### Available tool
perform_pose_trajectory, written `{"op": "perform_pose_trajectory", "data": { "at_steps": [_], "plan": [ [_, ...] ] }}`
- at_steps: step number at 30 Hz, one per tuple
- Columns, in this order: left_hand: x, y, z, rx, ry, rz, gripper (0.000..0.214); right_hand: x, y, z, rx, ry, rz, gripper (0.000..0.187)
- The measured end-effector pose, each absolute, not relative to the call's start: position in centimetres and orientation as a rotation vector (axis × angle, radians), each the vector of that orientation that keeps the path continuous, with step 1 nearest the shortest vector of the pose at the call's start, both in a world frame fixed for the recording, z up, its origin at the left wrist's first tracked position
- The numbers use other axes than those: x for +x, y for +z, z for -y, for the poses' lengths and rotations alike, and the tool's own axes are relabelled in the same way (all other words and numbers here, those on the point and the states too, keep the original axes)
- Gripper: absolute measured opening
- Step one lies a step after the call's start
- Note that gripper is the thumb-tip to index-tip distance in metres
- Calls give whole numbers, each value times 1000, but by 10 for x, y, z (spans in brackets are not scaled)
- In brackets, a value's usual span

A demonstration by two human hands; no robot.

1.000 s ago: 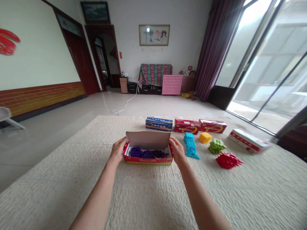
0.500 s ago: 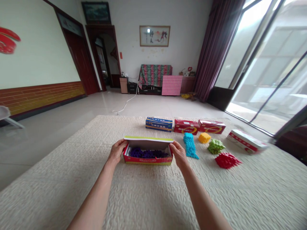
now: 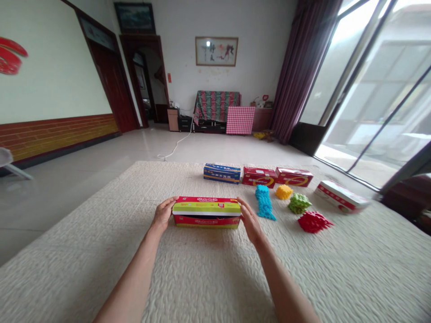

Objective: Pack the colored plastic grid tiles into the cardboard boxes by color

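Observation:
A red and yellow-green cardboard box point(image 3: 206, 221) rests on the quilted cover in front of me. Its lid point(image 3: 205, 207) is folded forward over the top, with a narrow dark gap left along the front. My left hand point(image 3: 164, 214) grips the left end, fingers at the lid's corner. At the opposite end my right hand point(image 3: 249, 220) holds the box, its fingers lying along the side and upper corner. The lid hides what is inside the box. Nearest to my right hand is a blue stack of interlocking plastic pieces point(image 3: 264, 204).
Yellow point(image 3: 283, 192), green point(image 3: 299, 203) and red plastic piece clusters point(image 3: 314, 222) lie to the right. Behind them stand a blue box point(image 3: 222, 174), two red boxes point(image 3: 258, 177), and a white and red box point(image 3: 342, 196). All sit on the cream quilted cover point(image 3: 195, 278).
The lid has swung forward and down, covering the purple pieces that showed inside the box. Both hands have stayed at the box's ends.

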State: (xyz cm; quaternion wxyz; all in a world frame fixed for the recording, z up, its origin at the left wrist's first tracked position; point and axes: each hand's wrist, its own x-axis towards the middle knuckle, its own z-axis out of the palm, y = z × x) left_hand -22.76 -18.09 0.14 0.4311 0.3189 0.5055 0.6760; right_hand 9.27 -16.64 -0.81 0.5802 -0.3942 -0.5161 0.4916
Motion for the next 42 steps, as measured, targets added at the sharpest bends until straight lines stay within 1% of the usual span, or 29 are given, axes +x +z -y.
{"op": "perform_pose_trajectory", "data": {
  "at_steps": [4,8,12,19,30,42],
  "plan": [
    [-227,5,194,822,1693,-1250,51,95,-10,172,-855,1133,1306,55],
    [-227,8,210,927,1646,-1166,61,94,-12,172,-853,1116,1322,48],
    [-228,2,215,1045,1586,-1124,66,90,-15,169,-870,1087,1303,48],
    [-228,-8,206,1147,1617,-1258,51,87,-19,165,-874,1077,1302,47],
    [-221,-3,204,1179,1644,-1386,50,81,-14,163,-965,1006,1268,43],
    [-224,-12,205,1277,1637,-1430,43,81,-26,161,-954,983,1288,41]
  ]
}}
